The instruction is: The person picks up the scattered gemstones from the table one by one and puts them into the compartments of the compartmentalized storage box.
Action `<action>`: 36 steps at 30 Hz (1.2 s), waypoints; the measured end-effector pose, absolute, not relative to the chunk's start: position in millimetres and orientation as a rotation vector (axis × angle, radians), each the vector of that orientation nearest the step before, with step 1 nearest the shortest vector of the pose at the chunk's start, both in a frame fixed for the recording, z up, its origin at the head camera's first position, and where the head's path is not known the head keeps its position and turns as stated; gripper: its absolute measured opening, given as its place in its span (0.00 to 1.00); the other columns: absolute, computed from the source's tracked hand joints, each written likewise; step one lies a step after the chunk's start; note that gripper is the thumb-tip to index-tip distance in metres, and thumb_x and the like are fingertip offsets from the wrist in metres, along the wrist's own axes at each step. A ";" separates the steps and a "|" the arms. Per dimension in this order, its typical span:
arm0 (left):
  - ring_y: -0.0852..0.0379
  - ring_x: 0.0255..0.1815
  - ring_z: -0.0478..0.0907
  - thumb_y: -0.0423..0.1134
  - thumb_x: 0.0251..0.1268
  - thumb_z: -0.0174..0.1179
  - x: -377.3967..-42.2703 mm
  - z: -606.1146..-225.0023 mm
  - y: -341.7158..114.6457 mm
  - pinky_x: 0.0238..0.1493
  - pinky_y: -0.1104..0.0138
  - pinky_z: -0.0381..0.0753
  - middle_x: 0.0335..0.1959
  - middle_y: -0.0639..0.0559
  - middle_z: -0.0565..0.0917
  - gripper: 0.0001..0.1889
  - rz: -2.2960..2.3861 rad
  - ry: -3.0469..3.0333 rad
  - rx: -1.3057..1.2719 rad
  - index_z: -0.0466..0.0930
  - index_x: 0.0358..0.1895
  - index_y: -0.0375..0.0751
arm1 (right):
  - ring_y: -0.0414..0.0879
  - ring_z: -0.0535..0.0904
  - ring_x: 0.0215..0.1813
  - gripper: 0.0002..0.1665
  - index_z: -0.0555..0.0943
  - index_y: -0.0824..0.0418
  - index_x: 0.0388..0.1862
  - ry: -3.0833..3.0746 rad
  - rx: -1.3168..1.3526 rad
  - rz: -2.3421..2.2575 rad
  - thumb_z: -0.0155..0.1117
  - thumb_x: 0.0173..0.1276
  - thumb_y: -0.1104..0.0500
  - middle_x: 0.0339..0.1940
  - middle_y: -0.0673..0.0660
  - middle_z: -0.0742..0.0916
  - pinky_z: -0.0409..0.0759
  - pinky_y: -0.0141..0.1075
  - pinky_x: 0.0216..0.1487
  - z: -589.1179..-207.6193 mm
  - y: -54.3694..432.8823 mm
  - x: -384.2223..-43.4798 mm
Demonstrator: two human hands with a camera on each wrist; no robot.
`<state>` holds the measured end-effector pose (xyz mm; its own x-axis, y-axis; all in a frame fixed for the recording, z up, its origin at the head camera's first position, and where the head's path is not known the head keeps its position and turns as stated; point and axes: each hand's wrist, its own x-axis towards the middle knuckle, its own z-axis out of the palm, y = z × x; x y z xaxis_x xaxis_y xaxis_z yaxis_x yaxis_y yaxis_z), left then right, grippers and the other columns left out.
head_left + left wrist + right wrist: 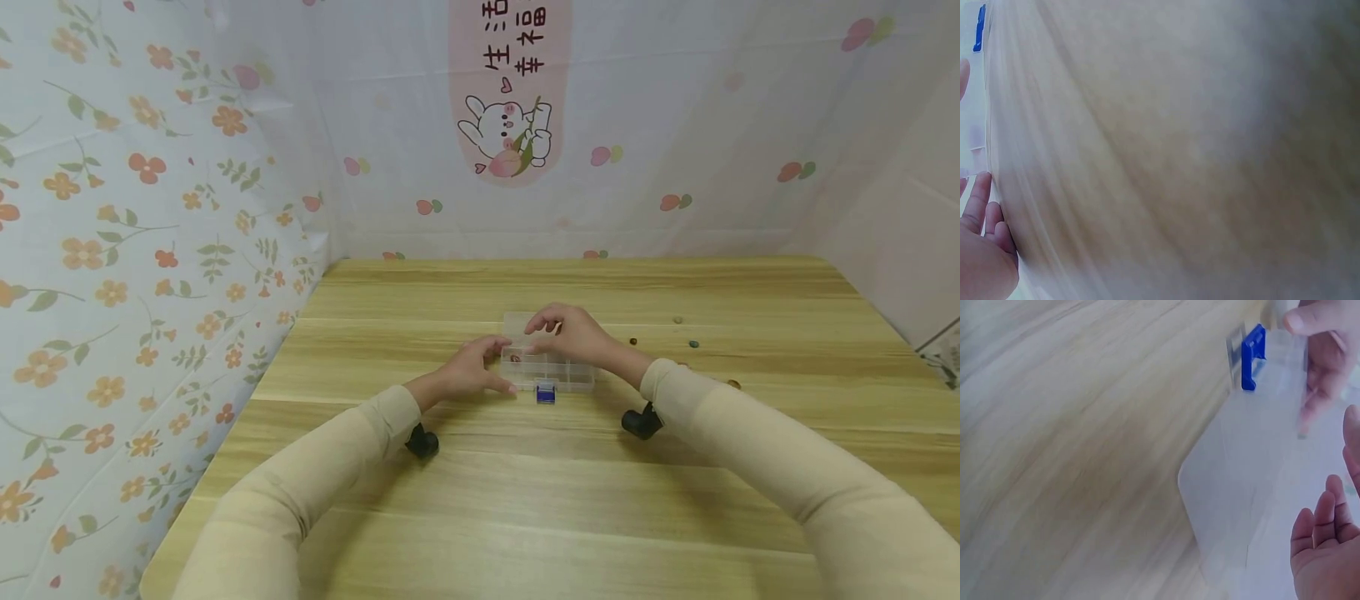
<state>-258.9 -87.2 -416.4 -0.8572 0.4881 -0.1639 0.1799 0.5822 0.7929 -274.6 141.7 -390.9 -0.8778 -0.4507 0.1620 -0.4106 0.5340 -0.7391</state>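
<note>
A clear plastic compartment box (581,377) sits on the table, its lid (517,322) folded back at the far side. On its front edge is a blue latch (546,394), also visible in the right wrist view. My left hand (474,368) grips the box's left end, thumb at the near corner and fingers at the far one. Above the box hovers my right hand (573,337), fingers loosely bent and apart from the thumb, nothing visible between them. A small reddish-brown piece (515,359) lies in the far left compartment.
Right of the box, several small stone-like pieces lie scattered, among them a dark one (633,341), a teal one (693,343) and a brown one (733,384). The wooden table (480,500) meets hanging patterned cloth at the back and left.
</note>
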 end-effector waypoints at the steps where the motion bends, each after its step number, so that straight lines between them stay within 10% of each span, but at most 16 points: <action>1: 0.49 0.65 0.62 0.44 0.49 0.77 -259.1 -416.7 -87.2 0.65 0.54 0.64 0.62 0.49 0.71 0.43 1.169 2.452 0.541 0.66 0.70 0.46 | 0.49 0.73 0.41 0.16 0.86 0.62 0.44 2.708 -0.757 -1.297 0.76 0.58 0.58 0.42 0.56 0.84 0.74 0.43 0.41 -389.6 144.2 -273.9; 36: 0.48 0.67 0.62 0.43 0.49 0.77 -257.4 -415.7 -86.7 0.67 0.56 0.61 0.63 0.48 0.69 0.44 1.175 2.440 0.558 0.65 0.71 0.46 | 0.48 0.73 0.34 0.20 0.83 0.67 0.48 2.672 -0.648 -1.317 0.74 0.60 0.57 0.39 0.62 0.81 0.74 0.35 0.34 -372.0 259.5 -235.3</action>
<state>-257.4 -86.7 -415.7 -0.8512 0.5000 -0.1593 0.1872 0.5728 0.7980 -235.3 259.5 -372.0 -0.9056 -0.4117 0.1018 -0.3316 0.5376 -0.7752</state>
